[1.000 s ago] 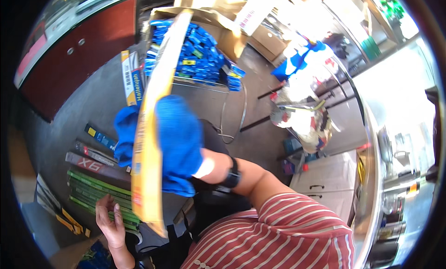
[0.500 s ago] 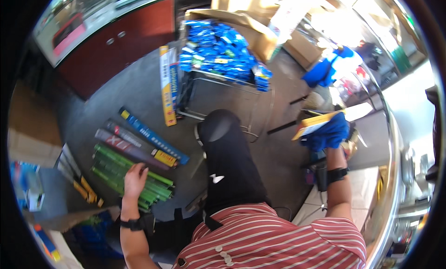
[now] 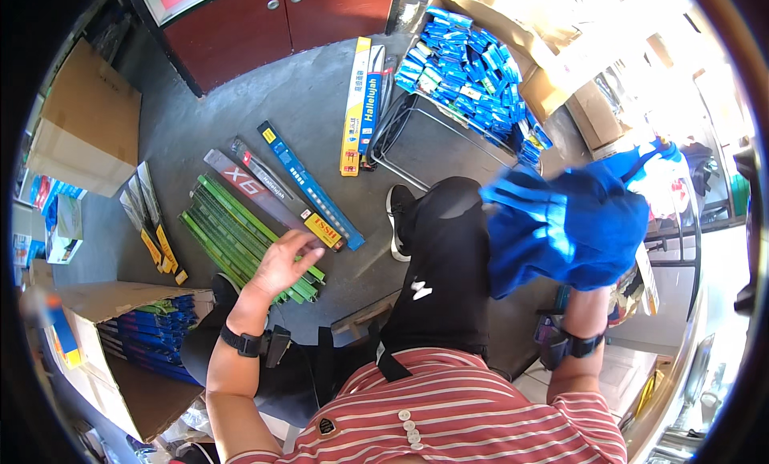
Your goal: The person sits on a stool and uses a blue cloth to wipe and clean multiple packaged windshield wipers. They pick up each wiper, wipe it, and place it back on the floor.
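My left hand [image 3: 286, 264] is held palm down with fingers apart and nothing in it. It is over the near end of a row of long green packages [image 3: 232, 232] on the floor. Close beside its fingers is the yellow-labelled end of a long grey package [image 3: 255, 184]. A long blue package [image 3: 308, 184] lies alongside. At the right, a bunched blue cloth [image 3: 577, 236] hangs partly over my right thigh. My right hand is wrapped in this cloth and gripping it; its fingers are hidden, and only the wrist shows below.
Ahead, an open cardboard box [image 3: 545, 88] full of small blue packets sits on a metal-framed stand [image 3: 408, 176]. Beside it, yellow and blue long packages [image 3: 356, 104] stand upright. Another open box [image 3: 136, 304] of blue packages is at my left. Red cabinets [image 3: 232, 36] are at the back.
The blue cloth has come up and inward toward my right leg; the yellow package by it is no longer seen there. My left hand has shifted toward the near end of the green packages.
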The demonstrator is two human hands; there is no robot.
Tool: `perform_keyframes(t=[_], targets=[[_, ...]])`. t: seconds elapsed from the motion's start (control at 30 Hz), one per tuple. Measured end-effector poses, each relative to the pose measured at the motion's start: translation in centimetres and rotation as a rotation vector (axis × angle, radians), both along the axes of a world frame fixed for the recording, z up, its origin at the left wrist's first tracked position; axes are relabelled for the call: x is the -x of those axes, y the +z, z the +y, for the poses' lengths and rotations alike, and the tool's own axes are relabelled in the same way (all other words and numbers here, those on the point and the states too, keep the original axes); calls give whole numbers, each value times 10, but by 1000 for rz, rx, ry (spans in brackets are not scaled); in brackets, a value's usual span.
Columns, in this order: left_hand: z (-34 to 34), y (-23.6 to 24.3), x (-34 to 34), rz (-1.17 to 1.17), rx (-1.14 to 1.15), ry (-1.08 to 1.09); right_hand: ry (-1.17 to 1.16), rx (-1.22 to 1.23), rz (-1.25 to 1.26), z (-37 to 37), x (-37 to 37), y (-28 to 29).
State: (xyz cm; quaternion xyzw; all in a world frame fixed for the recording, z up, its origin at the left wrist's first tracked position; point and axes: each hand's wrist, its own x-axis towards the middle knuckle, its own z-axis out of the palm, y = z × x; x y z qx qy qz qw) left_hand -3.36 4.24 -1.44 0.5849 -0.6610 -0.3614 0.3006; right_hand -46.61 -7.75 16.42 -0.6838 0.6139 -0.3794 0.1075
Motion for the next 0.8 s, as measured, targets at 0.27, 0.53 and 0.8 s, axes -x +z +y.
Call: perform_keyframes(t=[0.27, 0.53, 0.8], targets=[[18, 7, 1, 1312, -41, 394, 963, -219, -570, 51, -339, -140], [33, 30, -39, 1427, -110, 1275, 420, -510, -7, -148, -357, -362], [43, 9, -49, 1234, -415, 1484, 74, -967, 468, -200, -328, -509]])
